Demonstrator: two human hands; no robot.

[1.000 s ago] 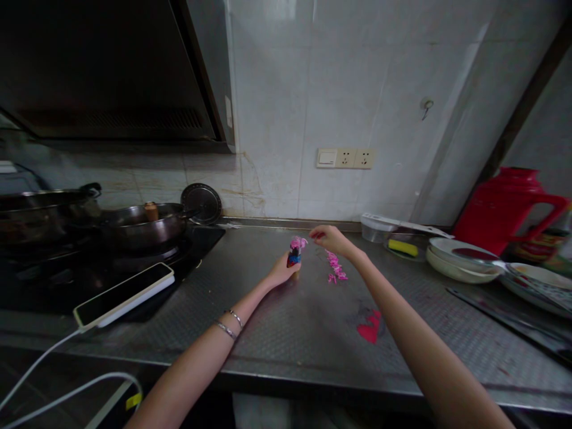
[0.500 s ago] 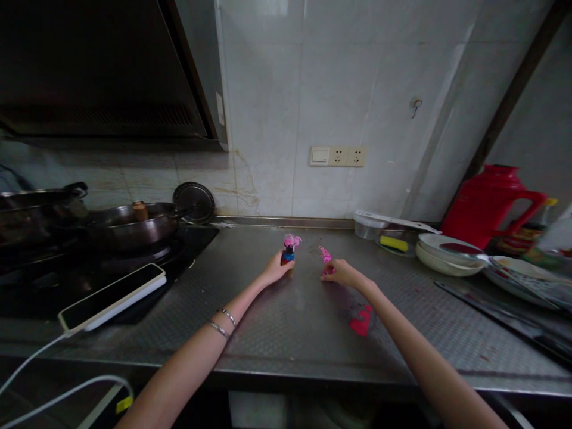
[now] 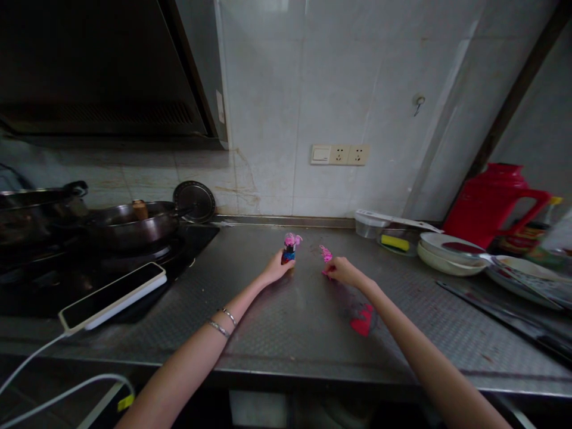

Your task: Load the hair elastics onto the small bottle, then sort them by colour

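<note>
Centre frame: a small bottle (image 3: 288, 255) was gripped by the left hand (image 3: 276, 269) – best kept steady; rightward, pink strands (image 3: 326, 254) on the tabletop (image 3: 295, 328) were touched by the right hand (image 3: 345, 271) – its pinch unclear.

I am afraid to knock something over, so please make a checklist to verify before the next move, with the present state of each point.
1. Left hand around the bottle: ok, it grips the side.
2. Bottle upright: ok, it looks upright.
3. Right hand at the pink strands on the counter: ok, fingertips at their near end.
4. Strands firmly pinched: cannot tell, the fingers hide this.
5. Bottle top free of pink: not ok, pink shows there.
6. Phone apart from both hands: ok.
</note>
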